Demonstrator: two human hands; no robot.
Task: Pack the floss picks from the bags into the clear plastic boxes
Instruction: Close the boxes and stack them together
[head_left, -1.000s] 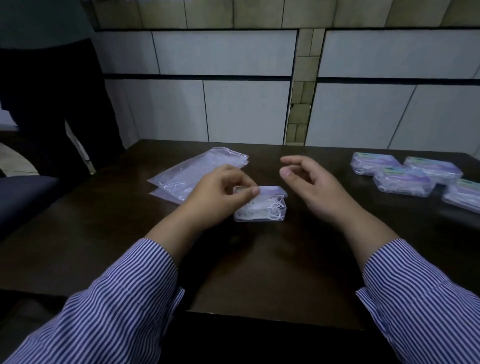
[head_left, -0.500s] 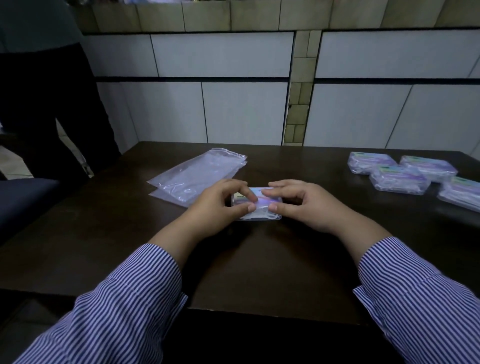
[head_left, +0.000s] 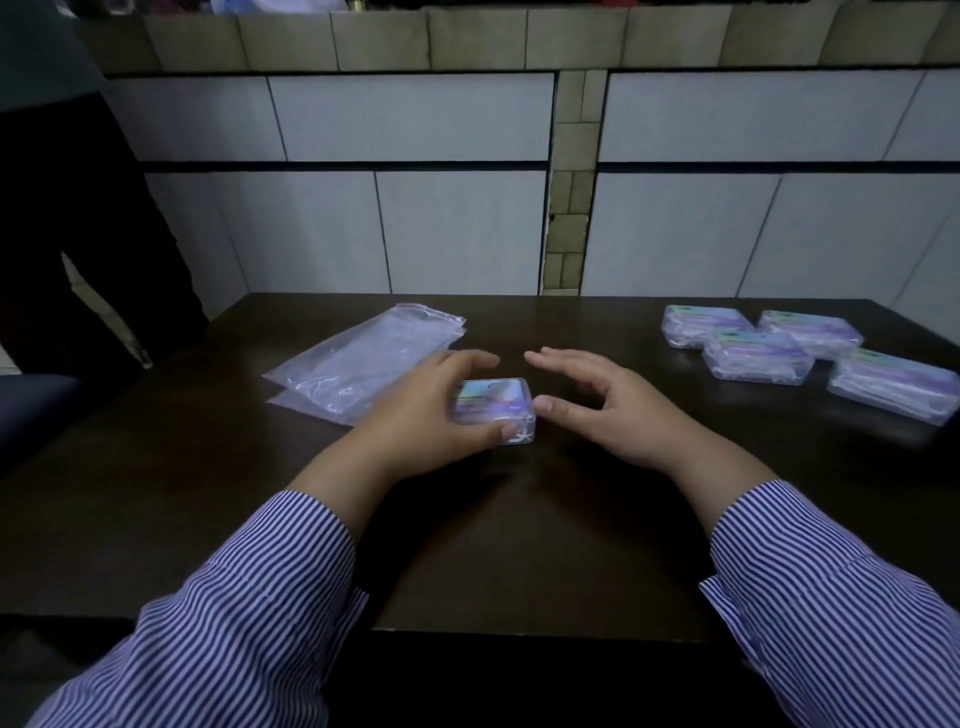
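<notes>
At table (head_left: 519, 545) centre, the left hand (head_left: 436, 415) grasps a closed clear box (head_left: 498, 410) holding white floss picks, fingers over its far edge and thumb on its near side; the right hand (head_left: 608, 410) hovers just right of it, fingers loosely spread, grasping nothing. Far left lie two flat clear bags (head_left: 358, 364), overlapping, contents indistinct; far right sit four closed, filled boxes (head_left: 758, 356), clustered.

- A dark brown table (head_left: 260, 519) stands against a tiled wall.
- Clear plastic bags (head_left: 358, 361) lie stacked flat at its far left.
- One closed clear box (head_left: 493, 410) sits mid-table.
- Four closed boxes (head_left: 753, 356) cluster at the far right.
</notes>
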